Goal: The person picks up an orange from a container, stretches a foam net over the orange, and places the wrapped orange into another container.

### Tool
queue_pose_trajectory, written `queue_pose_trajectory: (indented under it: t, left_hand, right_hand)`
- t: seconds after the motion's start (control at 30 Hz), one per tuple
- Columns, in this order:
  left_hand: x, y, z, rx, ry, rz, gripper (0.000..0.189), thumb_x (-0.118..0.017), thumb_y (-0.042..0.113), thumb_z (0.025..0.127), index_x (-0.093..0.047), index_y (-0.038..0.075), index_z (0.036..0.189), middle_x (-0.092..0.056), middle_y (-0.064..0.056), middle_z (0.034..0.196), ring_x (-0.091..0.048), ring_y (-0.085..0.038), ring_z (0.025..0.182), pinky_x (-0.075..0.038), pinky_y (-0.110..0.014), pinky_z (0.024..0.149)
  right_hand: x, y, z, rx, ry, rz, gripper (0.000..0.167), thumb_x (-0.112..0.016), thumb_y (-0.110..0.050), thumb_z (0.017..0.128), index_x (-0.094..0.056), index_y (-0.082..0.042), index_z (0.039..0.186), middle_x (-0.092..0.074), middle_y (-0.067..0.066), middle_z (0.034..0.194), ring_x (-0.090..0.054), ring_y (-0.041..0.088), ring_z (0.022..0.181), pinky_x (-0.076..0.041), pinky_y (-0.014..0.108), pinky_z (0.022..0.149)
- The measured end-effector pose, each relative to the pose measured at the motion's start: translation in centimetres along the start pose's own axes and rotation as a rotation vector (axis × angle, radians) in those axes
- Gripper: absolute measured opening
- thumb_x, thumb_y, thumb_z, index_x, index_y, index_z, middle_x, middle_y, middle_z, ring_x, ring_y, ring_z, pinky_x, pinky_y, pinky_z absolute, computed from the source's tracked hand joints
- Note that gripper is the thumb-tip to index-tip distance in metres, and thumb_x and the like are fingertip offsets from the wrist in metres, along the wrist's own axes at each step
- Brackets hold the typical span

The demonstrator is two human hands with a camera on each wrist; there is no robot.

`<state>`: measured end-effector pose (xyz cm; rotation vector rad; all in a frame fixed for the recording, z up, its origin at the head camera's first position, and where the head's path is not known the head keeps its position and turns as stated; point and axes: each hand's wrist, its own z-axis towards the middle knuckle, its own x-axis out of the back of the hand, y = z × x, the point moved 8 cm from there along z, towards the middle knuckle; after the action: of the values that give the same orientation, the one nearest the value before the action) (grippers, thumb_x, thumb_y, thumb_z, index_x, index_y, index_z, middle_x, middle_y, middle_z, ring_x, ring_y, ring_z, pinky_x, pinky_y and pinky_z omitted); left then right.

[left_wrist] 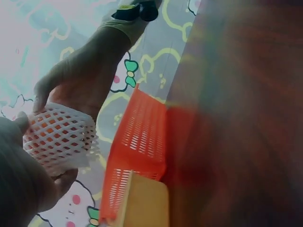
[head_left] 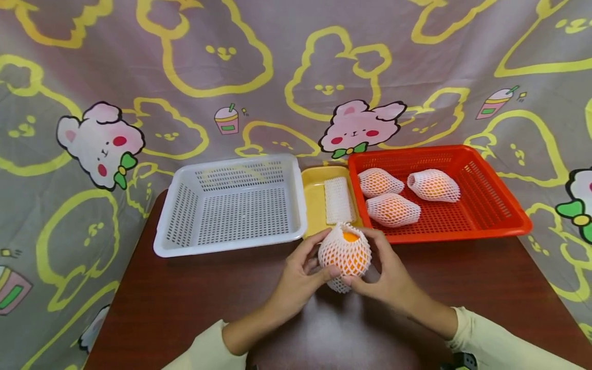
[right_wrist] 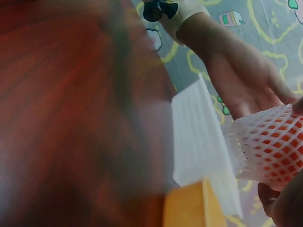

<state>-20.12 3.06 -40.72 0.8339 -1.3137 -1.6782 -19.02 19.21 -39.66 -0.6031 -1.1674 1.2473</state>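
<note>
Both hands hold an orange fruit (head_left: 350,237) in a white foam net sleeve (head_left: 343,257) above the table's near middle. My left hand (head_left: 296,277) grips its left side, with the thumb across the front. On the right side my right hand (head_left: 393,275) grips it, its thumb low on the net. The sleeve's upper end gapes, baring part of the fruit; its lower end hangs below the thumbs. Both wrist views show the netted fruit (left_wrist: 59,135) between the hands. Just behind it, a yellow tray (head_left: 314,200) holds white foam netting (head_left: 338,200) lying flat.
Left of the yellow tray is a white perforated basket (head_left: 242,213). A red perforated basket (head_left: 481,205) stands on the right, with three netted orange fruits (head_left: 393,209) towards its left. Behind the brown table (head_left: 185,298) hangs a cartoon-print cloth (head_left: 277,67).
</note>
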Motion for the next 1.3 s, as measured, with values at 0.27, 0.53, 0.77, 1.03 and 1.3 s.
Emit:
queue_pose_trajectory:
  t: [0.27, 0.53, 0.77, 1.03, 1.3]
  left_hand:
    - [-0.8, 2.4, 2.5, -0.251, -0.055, 0.608, 0.047, -0.058, 0.021, 0.104, -0.051, 0.012, 0.15, -0.059, -0.005, 0.145, -0.057, -0.018, 0.134, -0.049, -0.036, 0.111]
    - [-4.3, -0.2, 6.3, -0.277, -0.269, 1.069, 0.047, -0.056, 0.029, 0.106, -0.053, 0.008, 0.148, -0.057, -0.009, 0.149, -0.049, -0.023, 0.142, -0.039, -0.038, 0.12]
    - [-6.7, -2.1, 8.7, -0.37, -0.405, 1.218, 0.046, -0.052, 0.032, 0.107, -0.053, 0.013, 0.149, -0.053, -0.011, 0.153, -0.043, -0.028, 0.148, -0.033, -0.039, 0.125]
    - [-7.6, -3.4, 10.7, -0.438, -0.508, 1.289, 0.045, -0.056, 0.033, 0.105, -0.057, 0.017, 0.147, -0.055, -0.008, 0.153, -0.045, -0.025, 0.148, -0.031, -0.04, 0.126]
    - [-8.3, -4.3, 10.6, -0.472, -0.603, 1.269, 0.041, -0.054, 0.031, 0.106, -0.061, 0.015, 0.143, -0.059, -0.006, 0.149, -0.045, -0.024, 0.148, -0.03, -0.039, 0.126]
  right_hand:
    - [6.5, -1.4, 2.4, 0.188, 0.045, -0.427, 0.098, -0.091, -0.003, 0.059, -0.043, 0.0, 0.144, -0.049, 0.017, 0.14, -0.046, 0.013, 0.127, -0.033, 0.004, 0.104]
    - [14.9, 4.3, 5.3, -0.017, -0.04, -0.776, 0.089, -0.092, -0.01, 0.065, -0.043, 0.0, 0.139, -0.041, 0.027, 0.133, -0.044, 0.04, 0.118, -0.052, 0.044, 0.088]
    - [18.7, 9.9, 5.6, -0.27, -0.316, -0.918, 0.086, -0.093, -0.021, 0.072, -0.042, 0.003, 0.138, -0.038, 0.036, 0.128, -0.046, 0.052, 0.112, -0.048, 0.068, 0.09]
    - [20.0, 12.5, 6.0, -0.273, -0.464, -0.958, 0.079, -0.094, -0.022, 0.069, -0.051, -0.006, 0.133, -0.046, 0.029, 0.12, -0.053, 0.041, 0.104, -0.053, 0.058, 0.087]
    - [19.1, 13.5, 5.8, -0.25, -0.571, -0.942, 0.074, -0.095, -0.014, 0.066, -0.057, -0.01, 0.129, -0.053, 0.021, 0.124, -0.052, 0.04, 0.113, -0.051, 0.063, 0.096]
